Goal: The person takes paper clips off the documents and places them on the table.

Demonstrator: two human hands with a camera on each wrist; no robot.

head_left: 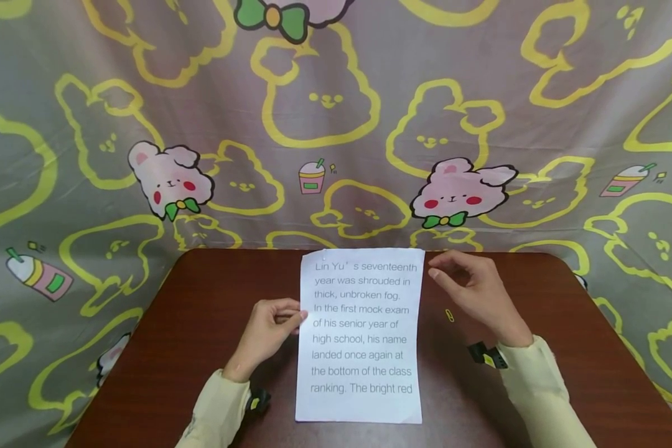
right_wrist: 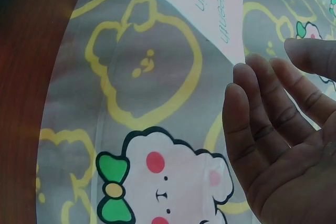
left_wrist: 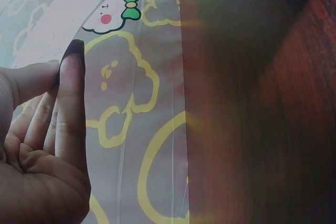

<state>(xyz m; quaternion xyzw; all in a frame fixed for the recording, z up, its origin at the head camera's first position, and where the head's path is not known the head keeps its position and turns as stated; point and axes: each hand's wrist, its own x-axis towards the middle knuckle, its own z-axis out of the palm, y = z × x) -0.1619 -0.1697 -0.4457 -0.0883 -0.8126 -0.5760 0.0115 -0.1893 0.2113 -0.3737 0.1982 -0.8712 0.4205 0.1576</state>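
Note:
A white sheet of paper (head_left: 364,410) printed with large English text stands facing the head camera over the table. At its left edge my left hand (head_left: 271,330) pinches it between thumb and fingers; the left wrist view shows the thumb (left_wrist: 37,80) on one side and fingers on the other. My right hand (head_left: 478,292) is just beyond the upper right corner, holding nothing, its thumb apart from the gently bent fingers. In the right wrist view, the fingertips (right_wrist: 239,95) overlap the paper's corner (right_wrist: 231,40). A yellow paper clip (head_left: 450,315) lies on the table below the right hand.
The dark reddish-brown wooden table (head_left: 173,323) ends at the back against a grey curtain (head_left: 369,168) patterned with yellow outlines and cartoon bears. Dark wrist devices (head_left: 487,356) sit at both pale yellow sleeves (head_left: 537,373).

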